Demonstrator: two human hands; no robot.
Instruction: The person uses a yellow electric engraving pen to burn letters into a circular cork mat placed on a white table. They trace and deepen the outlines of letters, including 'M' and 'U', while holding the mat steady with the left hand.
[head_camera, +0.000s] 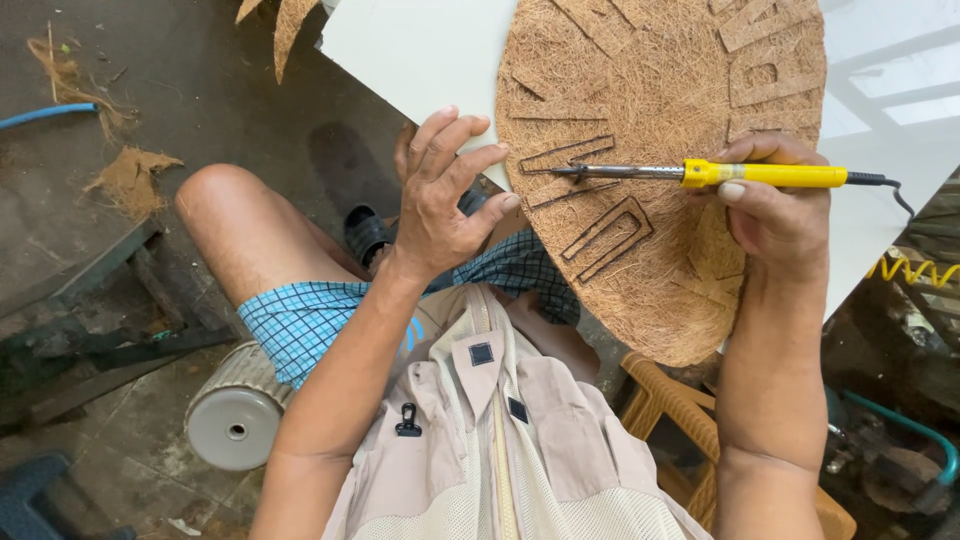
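Closest to the lens is the person's beige vest (490, 440), zipped up over blue checked shorts (310, 315). Over on the far left there's a dark floor with scraps of brown fibre (130, 180) and a grey ribbed cylinder (235, 410) lying by the knee.

Moving right, the left hand (440, 190) is up with its fingers spread and loose, not gripping anything, hovering right at the edge of the round coir mat (660, 150). It looks to be just touching or nearly touching the rim, hard to say which.

The mat leans on a white board (420, 50). Some raised letter shapes show across the top, and lower down a few outlines look burnt in as dark lines, so the work seems partway through, with plenty of bare mat below.

Further right, the right hand (775, 200) is clamped around the yellow handle of a soldering iron (700, 174), tip resting on one of those dark outlines. A woven chair (670, 400) sits underneath.
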